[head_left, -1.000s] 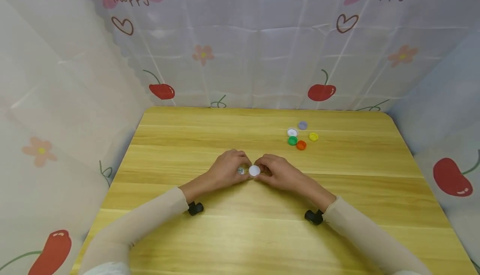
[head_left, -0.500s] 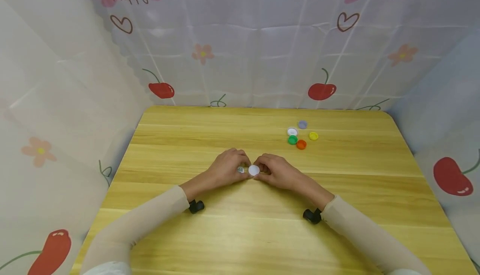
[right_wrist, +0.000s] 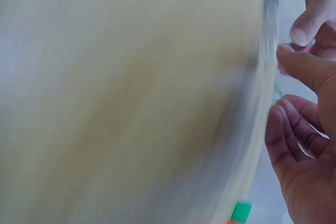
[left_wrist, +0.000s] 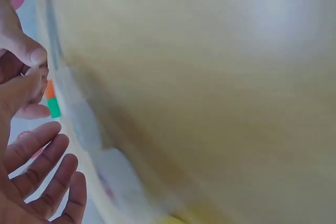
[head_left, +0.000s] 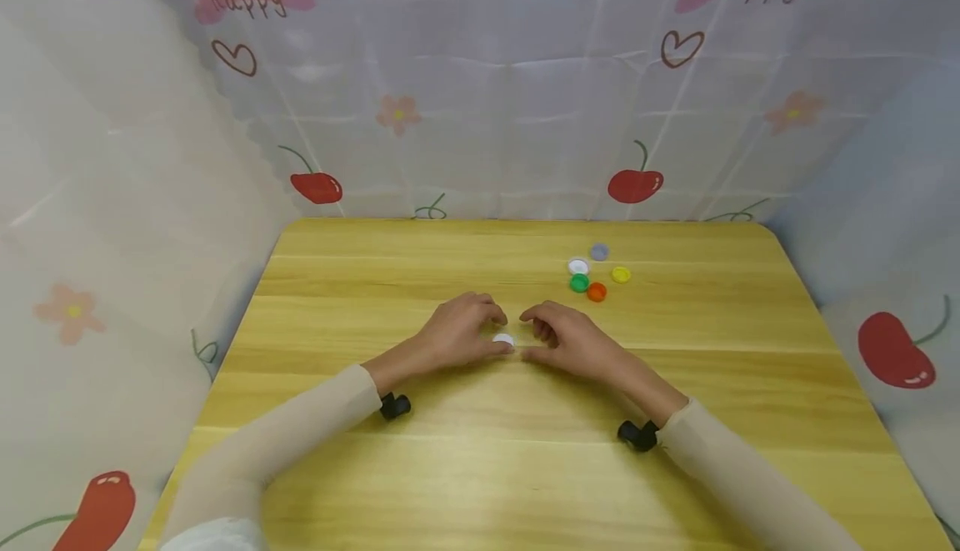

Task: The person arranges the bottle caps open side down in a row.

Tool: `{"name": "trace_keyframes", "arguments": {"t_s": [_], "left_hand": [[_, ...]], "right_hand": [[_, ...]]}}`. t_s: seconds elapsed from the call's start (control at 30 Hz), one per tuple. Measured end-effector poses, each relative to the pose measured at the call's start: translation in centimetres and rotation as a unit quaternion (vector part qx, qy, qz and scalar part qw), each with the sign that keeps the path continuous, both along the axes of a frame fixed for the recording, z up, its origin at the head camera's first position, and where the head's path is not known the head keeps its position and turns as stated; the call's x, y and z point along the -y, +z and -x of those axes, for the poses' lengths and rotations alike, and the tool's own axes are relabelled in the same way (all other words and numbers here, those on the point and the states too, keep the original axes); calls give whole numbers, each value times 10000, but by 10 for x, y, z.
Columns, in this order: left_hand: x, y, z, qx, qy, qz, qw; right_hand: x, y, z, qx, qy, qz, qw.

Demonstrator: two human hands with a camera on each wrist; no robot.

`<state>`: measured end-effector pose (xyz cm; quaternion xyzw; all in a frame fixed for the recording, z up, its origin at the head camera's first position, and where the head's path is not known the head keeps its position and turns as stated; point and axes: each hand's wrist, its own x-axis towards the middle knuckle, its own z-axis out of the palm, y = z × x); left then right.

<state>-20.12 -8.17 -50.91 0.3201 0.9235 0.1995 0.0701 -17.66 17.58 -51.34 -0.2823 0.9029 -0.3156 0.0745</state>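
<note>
Two hands: here they are over the middle of the table, left and right facing each other with a gap between
Left hand (head_left: 461,333): fingers gently bent and well apart from the thumb, its spread fingers plain in the left wrist view
Small white round piece (head_left: 503,338): right there at the left hand, partly hidden by the thumb; whether skin touches it, I cannot tell
Right hand (head_left: 572,343): thumb and forefinger parted, nothing in the gap, just right of the white piece
Caps: five small round ones grouped at the far right of the hands, a white cap (head_left: 578,267), green cap (head_left: 580,283) and orange cap (head_left: 597,292) close together, a purple cap (head_left: 599,252) farthest, a yellow cap (head_left: 621,274) rightmost
Blurred pale shape (left_wrist: 123,182): smeared across the left wrist view, too unclear to name
Beige sleeves (head_left: 300,430): reaching in from the near side, over a yellowish wood-grain table (head_left: 510,468)
Backdrop: pale sheet (head_left: 510,17) with printed cherries, far side
</note>
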Motion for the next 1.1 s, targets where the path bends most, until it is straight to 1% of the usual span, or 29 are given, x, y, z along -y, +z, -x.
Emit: {"name": "trace_keyframes", "arguments": {"t_s": [0.07,0.13,0.23,0.3,0.37,0.43,0.5,0.6,0.7,0.8,0.97,1.1], "left_hand": [[-11,2,5,-12,-72,-93,9999],[-23,3,12,56,-167,-226,9996],[-41,7,22,439,-308,-477,9974],[-53,9,28,727,-378,-621,9947],[-65,11,35,970,-375,-731,9919],[-77,11,43,1011,-319,-776,9913],[-87,12,51,976,-213,-784,9919],[-101,13,63,759,-48,-660,9949],[-113,12,74,534,15,-350,9980],[-123,11,82,329,-35,75,9994],[-134,11,89,69,-216,556,9982],[-139,10,90,-27,-340,695,9970]], "right_hand": [[-13,1,3,-153,-243,-24,9996],[-26,-1,8,-329,-513,-20,9981],[-44,-3,16,-544,-941,20,9941],[-55,-5,21,-552,-1211,128,9910],[-64,-6,26,-492,-1495,188,9874],[-72,-6,30,-413,-1760,257,9832],[-77,-7,35,-399,-1969,291,9792],[-81,-7,40,-478,-2192,234,9742],[-82,-7,44,-496,-2311,188,9715],[-81,-7,47,-405,-2359,220,9707],[-79,-9,52,-429,-2297,222,9721],[-78,-11,55,-527,-2165,108,9748]]}}
